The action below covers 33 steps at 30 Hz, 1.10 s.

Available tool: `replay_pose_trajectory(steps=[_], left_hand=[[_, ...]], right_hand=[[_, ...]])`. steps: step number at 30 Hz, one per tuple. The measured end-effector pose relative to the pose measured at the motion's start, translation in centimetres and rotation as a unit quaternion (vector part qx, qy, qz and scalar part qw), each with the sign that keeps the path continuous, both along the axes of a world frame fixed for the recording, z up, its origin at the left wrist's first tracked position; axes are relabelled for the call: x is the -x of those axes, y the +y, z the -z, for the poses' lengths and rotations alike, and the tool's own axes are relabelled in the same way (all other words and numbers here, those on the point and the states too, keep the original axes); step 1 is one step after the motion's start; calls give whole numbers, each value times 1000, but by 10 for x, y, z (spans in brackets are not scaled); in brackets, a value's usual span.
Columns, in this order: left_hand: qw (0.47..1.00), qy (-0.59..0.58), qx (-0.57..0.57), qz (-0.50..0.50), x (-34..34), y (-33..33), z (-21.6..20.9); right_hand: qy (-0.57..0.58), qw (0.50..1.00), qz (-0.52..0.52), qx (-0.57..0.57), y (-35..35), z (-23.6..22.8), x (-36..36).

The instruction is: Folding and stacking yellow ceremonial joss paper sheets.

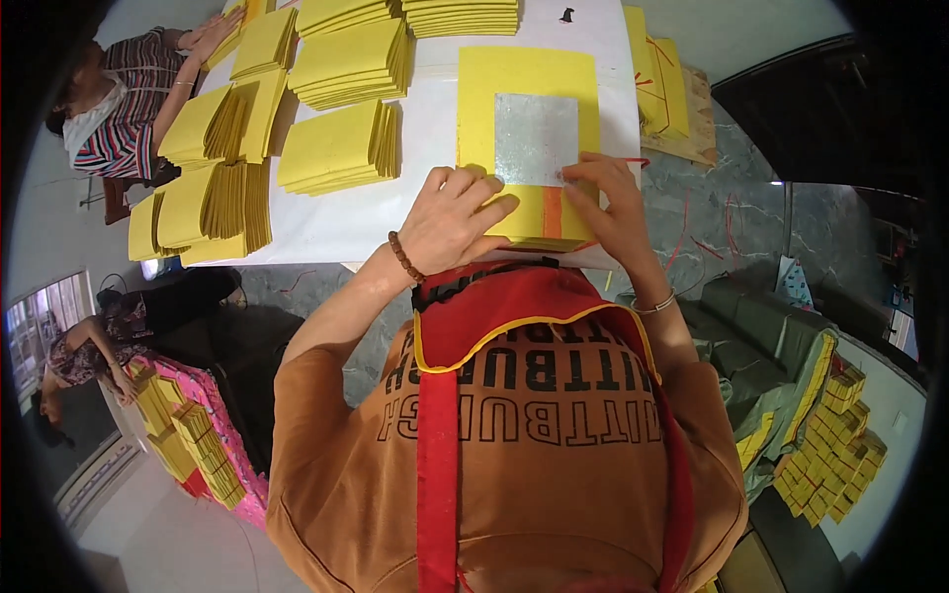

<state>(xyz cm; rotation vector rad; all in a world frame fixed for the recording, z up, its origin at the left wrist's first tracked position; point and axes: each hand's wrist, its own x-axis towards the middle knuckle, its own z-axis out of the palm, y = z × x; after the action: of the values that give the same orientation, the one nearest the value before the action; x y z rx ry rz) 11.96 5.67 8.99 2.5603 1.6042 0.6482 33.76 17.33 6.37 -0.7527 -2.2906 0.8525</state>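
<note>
A stack of yellow paper (474, 99) lies at the near edge of the white table, right in front of me. A silver foil sheet (536, 133) rests flat on its top, and an orange strip (553, 212) shows below the foil. My left hand (457, 210) lies on the stack's left side, fingers apart and slightly bent, their tips by the foil's lower left corner. At the lower right corner, my right hand (608, 203) has thumb and forefinger closed on the foil's edge. What is under its other fingers is hidden.
Several folded yellow paper bundles (331, 153) stand on the white tabletop (420, 124) to the left. A small black object (566, 16) lies at the far side. Another person's hands (210, 38) work at far left. More yellow bundles (828, 445) are piled at lower right.
</note>
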Motion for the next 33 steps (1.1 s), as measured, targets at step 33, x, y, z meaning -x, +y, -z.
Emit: replay_pose_trajectory(steps=[33], left_hand=[[883,-357,300,-50,7,28,-6]], right_hand=[[192,919,70,337,-2,17,6]])
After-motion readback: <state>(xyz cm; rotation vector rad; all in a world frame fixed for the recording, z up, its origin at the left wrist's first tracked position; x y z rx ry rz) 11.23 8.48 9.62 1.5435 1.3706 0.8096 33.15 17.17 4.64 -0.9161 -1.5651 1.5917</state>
